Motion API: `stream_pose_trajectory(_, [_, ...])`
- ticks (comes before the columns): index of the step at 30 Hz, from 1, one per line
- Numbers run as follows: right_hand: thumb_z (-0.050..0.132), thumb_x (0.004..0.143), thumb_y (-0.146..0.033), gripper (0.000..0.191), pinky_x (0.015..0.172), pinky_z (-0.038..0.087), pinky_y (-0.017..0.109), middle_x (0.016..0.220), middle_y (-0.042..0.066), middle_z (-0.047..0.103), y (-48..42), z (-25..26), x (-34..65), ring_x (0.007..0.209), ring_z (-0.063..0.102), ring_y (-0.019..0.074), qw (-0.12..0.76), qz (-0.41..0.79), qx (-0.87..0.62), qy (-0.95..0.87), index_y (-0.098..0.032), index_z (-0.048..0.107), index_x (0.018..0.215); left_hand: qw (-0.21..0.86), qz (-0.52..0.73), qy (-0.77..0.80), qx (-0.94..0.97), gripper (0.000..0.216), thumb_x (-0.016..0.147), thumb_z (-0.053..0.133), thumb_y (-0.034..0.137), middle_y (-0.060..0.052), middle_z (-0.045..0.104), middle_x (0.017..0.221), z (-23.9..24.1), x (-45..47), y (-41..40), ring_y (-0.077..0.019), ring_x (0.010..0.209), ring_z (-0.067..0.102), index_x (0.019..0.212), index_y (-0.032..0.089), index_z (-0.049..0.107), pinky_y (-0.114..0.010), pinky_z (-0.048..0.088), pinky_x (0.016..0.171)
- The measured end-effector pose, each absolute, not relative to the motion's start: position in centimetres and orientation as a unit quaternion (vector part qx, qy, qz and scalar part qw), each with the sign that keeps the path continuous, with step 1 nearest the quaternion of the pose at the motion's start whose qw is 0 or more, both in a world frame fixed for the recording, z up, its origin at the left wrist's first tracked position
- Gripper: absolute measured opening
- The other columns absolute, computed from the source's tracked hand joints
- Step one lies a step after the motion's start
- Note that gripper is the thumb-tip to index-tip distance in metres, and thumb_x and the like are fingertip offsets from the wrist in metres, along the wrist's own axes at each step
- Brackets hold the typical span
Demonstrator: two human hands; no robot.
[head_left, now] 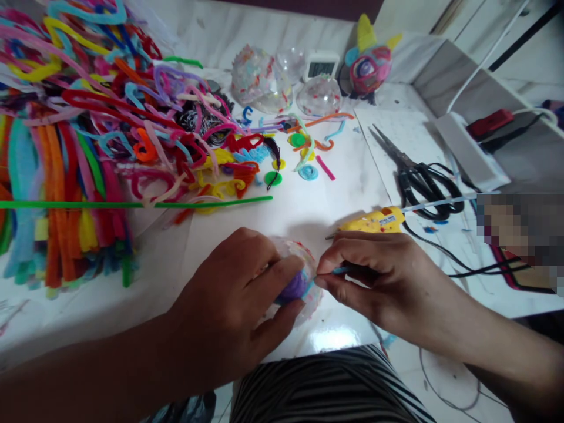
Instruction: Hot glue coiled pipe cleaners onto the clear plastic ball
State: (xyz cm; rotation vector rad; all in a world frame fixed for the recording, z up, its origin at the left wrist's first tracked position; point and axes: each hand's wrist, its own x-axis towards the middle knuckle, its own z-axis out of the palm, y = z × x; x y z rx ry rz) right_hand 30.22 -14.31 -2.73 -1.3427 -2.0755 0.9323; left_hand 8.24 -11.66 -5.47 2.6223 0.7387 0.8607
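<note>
My left hand point(259, 288) is closed around a clear plastic dome point(311, 308) that carries a purple coil point(294, 286) with a blue edge. Thumb and index finger press on either side of the coil. At the dome's right side my right hand point(365, 273) pinches a blue pipe cleaner point(341, 269), whose end meets the blue edge of the coil. Just beyond the right hand lies a yellow hot glue gun point(374, 220) with a glue stick in its back. The fingers hide part of the dome.
Heaped pipe cleaners point(110, 106) cover the left, with a long green one point(211, 203) jutting out. Black-handled scissors point(418, 173) lie at right near a power strip point(471, 150). Clear domes point(319, 96), a small digital clock point(321, 66) and a colourful one-eyed figure point(370, 67) stand behind.
</note>
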Motion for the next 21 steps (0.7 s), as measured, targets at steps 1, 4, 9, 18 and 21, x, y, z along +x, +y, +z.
stream_pose_trajectory(1, [0.062, 0.084, -0.009, 0.011, 0.064, 0.04, 0.015, 0.073, -0.007, 0.059, -14.1, -2.7, 30.2, 0.067, 0.053, 0.0027, 0.239, 0.338, -0.492, -0.766, -0.019, 0.065, 0.082, 0.143, 0.298, 0.253, 0.909, 0.025, 0.088, 0.057, 0.015, -0.009, 0.056, 0.096, -5.4, 8.2, -11.7, -0.023, 0.09, 0.053, 0.113, 0.01, 0.059, -0.04, 0.048, 0.074])
stream_pose_trajectory(4, [0.063, 0.081, -0.009, 0.011, 0.058, 0.038, 0.016, 0.072, -0.008, 0.059, -13.5, -2.3, 30.1, 0.061, 0.051, 0.0022, 0.211, 0.318, -0.483, -0.788, -0.019, 0.066, 0.081, 0.148, 0.301, 0.254, 0.907, 0.026, 0.088, 0.057, 0.016, -0.009, 0.056, 0.096, -5.4, 8.3, -11.7, -0.0228, 0.09, 0.053, 0.114, 0.011, 0.058, -0.04, 0.049, 0.074])
stream_pose_trajectory(9, [0.063, 0.081, -0.007, 0.014, 0.058, 0.037, 0.021, 0.073, -0.007, 0.062, -12.5, -1.3, 29.9, 0.062, 0.054, 0.0052, 0.153, 0.293, -0.467, -0.82, -0.02, 0.068, 0.082, 0.129, 0.308, 0.242, 0.911, 0.025, 0.088, 0.058, 0.016, -0.009, 0.057, 0.095, -5.6, 8.3, -11.5, -0.0224, 0.089, 0.053, 0.112, 0.012, 0.057, -0.04, 0.048, 0.075])
stream_pose_trajectory(18, [0.058, 0.087, -0.011, 0.014, 0.057, 0.035, 0.027, 0.075, 0.001, 0.061, -11.4, -0.5, 29.6, 0.063, 0.053, 0.0105, 0.115, 0.29, -0.412, -0.856, -0.017, 0.07, 0.084, 0.134, 0.313, 0.245, 0.908, 0.024, 0.086, 0.06, 0.016, -0.009, 0.059, 0.095, -5.6, 8.3, -11.6, -0.0224, 0.094, 0.056, 0.109, 0.01, 0.059, -0.038, 0.05, 0.078])
stream_pose_trajectory(21, [0.057, 0.085, -0.007, 0.015, 0.058, 0.036, 0.026, 0.073, 0.0, 0.061, -11.1, -0.5, 29.7, 0.065, 0.053, 0.0106, 0.115, 0.302, -0.389, -0.862, -0.017, 0.067, 0.081, 0.141, 0.308, 0.265, 0.903, 0.024, 0.087, 0.06, 0.016, -0.009, 0.059, 0.098, -5.6, 8.3, -11.8, -0.0235, 0.096, 0.055, 0.11, 0.012, 0.056, -0.04, 0.05, 0.081])
